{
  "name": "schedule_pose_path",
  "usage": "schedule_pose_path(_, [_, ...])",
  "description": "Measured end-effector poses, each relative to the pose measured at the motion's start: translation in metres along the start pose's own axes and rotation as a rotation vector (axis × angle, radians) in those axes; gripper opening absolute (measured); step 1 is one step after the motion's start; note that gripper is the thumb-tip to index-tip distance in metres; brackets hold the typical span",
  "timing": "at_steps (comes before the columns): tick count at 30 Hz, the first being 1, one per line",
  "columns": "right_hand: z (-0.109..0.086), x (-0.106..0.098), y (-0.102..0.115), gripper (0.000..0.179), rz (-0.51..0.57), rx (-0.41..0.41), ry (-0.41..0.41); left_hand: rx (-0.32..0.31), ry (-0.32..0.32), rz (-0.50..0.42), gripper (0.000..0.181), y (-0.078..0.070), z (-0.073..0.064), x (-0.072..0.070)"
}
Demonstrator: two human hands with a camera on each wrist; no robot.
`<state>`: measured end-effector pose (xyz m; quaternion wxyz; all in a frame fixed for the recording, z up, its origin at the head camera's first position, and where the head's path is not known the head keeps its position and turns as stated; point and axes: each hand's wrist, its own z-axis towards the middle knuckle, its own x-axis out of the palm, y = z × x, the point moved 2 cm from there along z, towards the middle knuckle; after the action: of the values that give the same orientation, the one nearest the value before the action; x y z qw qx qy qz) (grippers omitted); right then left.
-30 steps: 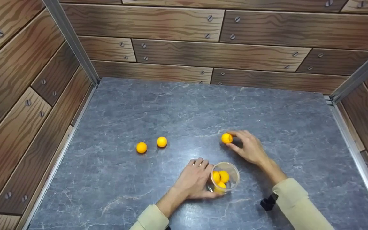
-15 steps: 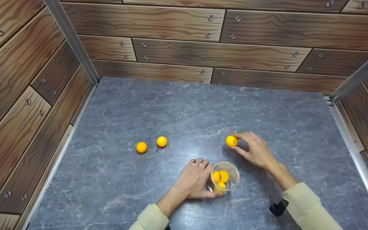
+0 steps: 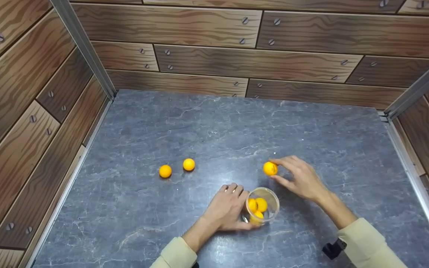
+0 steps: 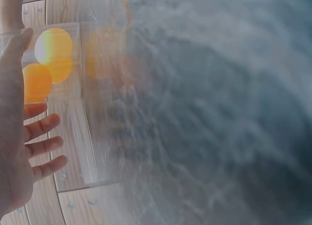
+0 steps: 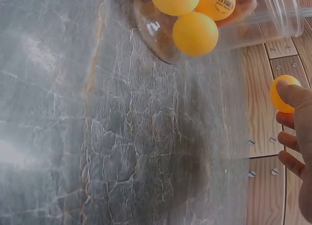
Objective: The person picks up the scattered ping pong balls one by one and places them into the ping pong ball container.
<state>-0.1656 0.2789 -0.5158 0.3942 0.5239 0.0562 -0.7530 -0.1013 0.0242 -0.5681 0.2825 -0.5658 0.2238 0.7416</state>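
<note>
A clear plastic cup [image 3: 272, 206] stands on the grey marbled tabletop with three orange ping-pong balls [image 3: 261, 204] inside. My left hand [image 3: 226, 208] holds it from the left, thumb at the near side and fingers at the far side. Beyond the cup and a little to its right, my right hand [image 3: 299, 178] pinches another orange ping-pong ball [image 3: 270, 168] between thumb and index finger. In the right wrist view that ball [image 5: 283, 94] is clear of the table, with dark print showing on a ball [image 5: 217, 4] in the cup.
Two loose orange ping-pong balls, one at the left [image 3: 165, 171] and one beside it [image 3: 188, 164], lie on the tabletop [image 3: 143, 126] left of the hands. Wood-patterned walls [image 3: 207, 59] with metal corner rails enclose the left, back and right sides.
My right hand has drawn back slightly to the right and towards me, bringing the pinched ping-pong ball closer to the cup. My left hand and the cup have stayed put.
</note>
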Motion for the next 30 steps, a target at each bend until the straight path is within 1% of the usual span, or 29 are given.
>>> schedule_pose_path(4, [-0.002, -0.006, 0.002, 0.050, 0.003, -0.061, -0.023, -0.001, -0.005, -0.012, 0.083, 0.000, 0.001, 0.000])
schedule_pose_path(8, [-0.004, -0.012, 0.006, 0.051, 0.000, -0.101, -0.039, 0.001, 0.009, -0.016, 0.084, 0.000, 0.001, 0.000])
schedule_pose_path(15, [-0.007, -0.023, 0.018, 0.055, -0.041, -0.137, -0.019, 0.002, 0.031, -0.020, 0.085, 0.000, 0.000, 0.000])
schedule_pose_path(23, [-0.006, -0.033, 0.033, 0.059, -0.067, -0.226, -0.024, 0.001, 0.032, -0.030, 0.084, 0.000, 0.000, 0.000])
schedule_pose_path(26, [-0.007, -0.037, 0.038, 0.060, -0.072, -0.237, -0.015, 0.001, 0.020, -0.026, 0.084, 0.001, 0.000, 0.000])
schedule_pose_path(30, [-0.009, -0.042, 0.044, 0.059, -0.084, -0.227, 0.013, 0.003, -0.002, -0.015, 0.083, 0.000, 0.000, 0.000])
